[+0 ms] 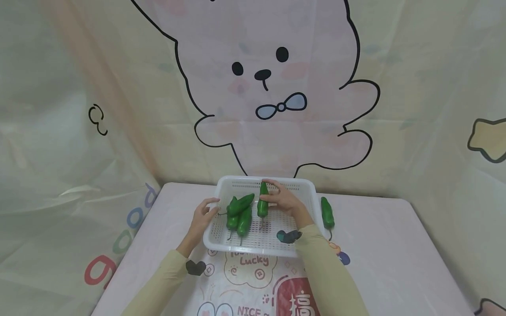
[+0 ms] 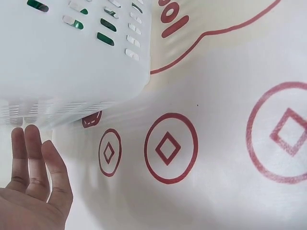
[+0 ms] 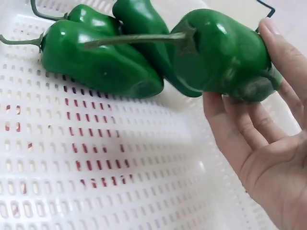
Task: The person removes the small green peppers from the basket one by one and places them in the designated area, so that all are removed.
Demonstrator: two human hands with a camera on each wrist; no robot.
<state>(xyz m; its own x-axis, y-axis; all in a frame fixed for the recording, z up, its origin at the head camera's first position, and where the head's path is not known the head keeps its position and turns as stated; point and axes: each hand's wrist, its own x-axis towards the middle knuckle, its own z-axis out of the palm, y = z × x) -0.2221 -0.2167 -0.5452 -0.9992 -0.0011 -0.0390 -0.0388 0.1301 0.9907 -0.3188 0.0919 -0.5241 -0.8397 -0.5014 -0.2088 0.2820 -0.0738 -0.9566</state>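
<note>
A white perforated plastic basket (image 1: pixel 257 251) stands on the table with three green peppers (image 1: pixel 244 221) grouped in its left half. My right hand (image 1: pixel 285 199) holds another green pepper (image 1: pixel 262 207) above the basket floor, thumb on one side and fingers on the other. In the right wrist view, this pepper (image 3: pixel 223 57) has its stem pointing left, over the other peppers (image 3: pixel 96 62). My left hand (image 1: pixel 201 221) is at the basket's left rim. The left wrist view shows its fingers (image 2: pixel 36 153) extended against or close to the basket's side; contact is unclear.
One more green pepper (image 1: pixel 327 213) lies on the table just right of the basket. The white tablecloth (image 1: pixel 379 254) carries printed drawings and lettering. Behind the table hangs a cloth backdrop (image 1: pixel 269 145) with a cartoon animal.
</note>
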